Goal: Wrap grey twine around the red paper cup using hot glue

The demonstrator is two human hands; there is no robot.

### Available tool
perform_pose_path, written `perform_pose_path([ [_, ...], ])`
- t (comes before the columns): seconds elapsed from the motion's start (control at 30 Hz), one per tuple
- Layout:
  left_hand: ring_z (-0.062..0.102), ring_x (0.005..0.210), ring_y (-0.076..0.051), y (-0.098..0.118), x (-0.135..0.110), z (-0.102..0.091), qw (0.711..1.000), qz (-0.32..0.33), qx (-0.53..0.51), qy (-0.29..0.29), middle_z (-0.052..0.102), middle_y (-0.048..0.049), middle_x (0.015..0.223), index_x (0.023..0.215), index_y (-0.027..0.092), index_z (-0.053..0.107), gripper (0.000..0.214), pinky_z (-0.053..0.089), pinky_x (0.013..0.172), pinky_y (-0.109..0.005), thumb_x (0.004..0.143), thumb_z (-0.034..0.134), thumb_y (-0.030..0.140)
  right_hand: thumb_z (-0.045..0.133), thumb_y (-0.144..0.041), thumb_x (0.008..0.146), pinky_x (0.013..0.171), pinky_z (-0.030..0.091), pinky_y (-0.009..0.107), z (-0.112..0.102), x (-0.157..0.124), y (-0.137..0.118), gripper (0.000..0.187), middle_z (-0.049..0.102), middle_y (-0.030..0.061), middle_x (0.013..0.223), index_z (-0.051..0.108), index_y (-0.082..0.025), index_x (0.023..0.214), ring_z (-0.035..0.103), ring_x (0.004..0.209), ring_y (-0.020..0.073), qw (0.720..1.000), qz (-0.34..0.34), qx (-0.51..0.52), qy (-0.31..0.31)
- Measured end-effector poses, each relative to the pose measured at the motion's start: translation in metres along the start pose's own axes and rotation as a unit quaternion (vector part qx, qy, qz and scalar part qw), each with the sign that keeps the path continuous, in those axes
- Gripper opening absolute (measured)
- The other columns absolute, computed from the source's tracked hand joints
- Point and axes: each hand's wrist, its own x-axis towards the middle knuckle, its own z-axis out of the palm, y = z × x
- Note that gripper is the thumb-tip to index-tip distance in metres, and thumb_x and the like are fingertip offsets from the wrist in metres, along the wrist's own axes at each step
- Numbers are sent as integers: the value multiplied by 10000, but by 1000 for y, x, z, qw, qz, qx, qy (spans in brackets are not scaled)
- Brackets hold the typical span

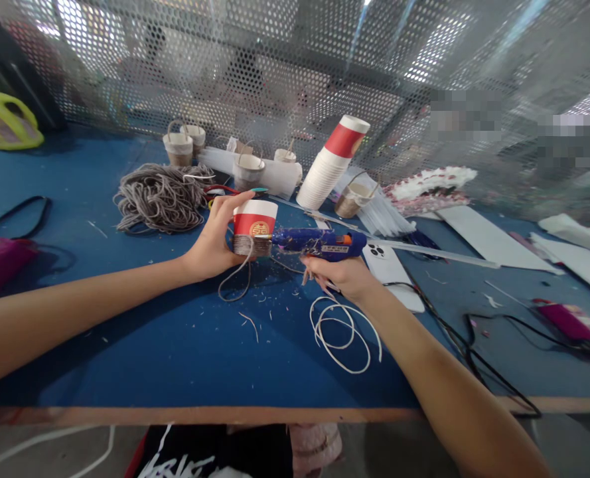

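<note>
My left hand [215, 239] is closed around a red and white paper cup [256, 216], thumb and fingers on its side and rim. Grey cord is wound round the cup's lower part, and a loose end of the cord [235, 300] loops down onto the table. My right hand [342, 273] grips a blue hot glue gun [319, 243] by its handle. The gun's nozzle points left and meets the cup's side at the top of the cord band; whether it touches cannot be made out. A coil of white cord [344, 345] lies below my right hand.
Behind the cup are a heap of grey cord [160, 199], several cord-wrapped cups with handles [249, 171], and a leaning stack of paper cups [324, 176]. A white phone [393, 272] and black cable [444, 325] lie right. A perforated metal screen [275, 79] stands behind.
</note>
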Motion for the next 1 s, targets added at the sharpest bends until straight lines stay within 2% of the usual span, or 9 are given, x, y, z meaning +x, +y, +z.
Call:
perform_pose_path([
  [0.23,478,1304,-327,-3,-1,3,998,-24,-52,1,435,-95,1407,1449,320,392,1016,529,1051,-502,583,904,180,608,-399,774,564,508,375,-2,-1,1,374,427,-35,340,472,-248,459,462,366,136,1000,0,-16,-17],
  [0.4,483,1322,-334,-4,-2,3,994,-52,-91,-2,441,-108,1415,1423,306,391,983,522,1067,-519,590,901,195,607,-402,764,566,506,380,-3,0,3,386,432,-33,340,470,-244,439,455,350,128,1000,0,-10,-19],
  [0.77,560,1289,-328,-6,-1,4,990,-50,-130,-5,483,-126,1430,1418,298,367,981,526,1069,-526,608,920,276,627,-398,743,551,489,334,-4,1,2,358,421,-55,326,484,-241,455,457,371,114,1000,-15,9,-14],
  [1.0,604,1261,-312,-5,-1,6,989,-47,-144,-3,482,-134,1464,1410,296,360,968,547,1051,-496,620,918,307,656,-448,730,520,479,325,-4,0,2,420,421,-55,322,450,-243,427,441,348,111,1000,-10,12,-11],
])
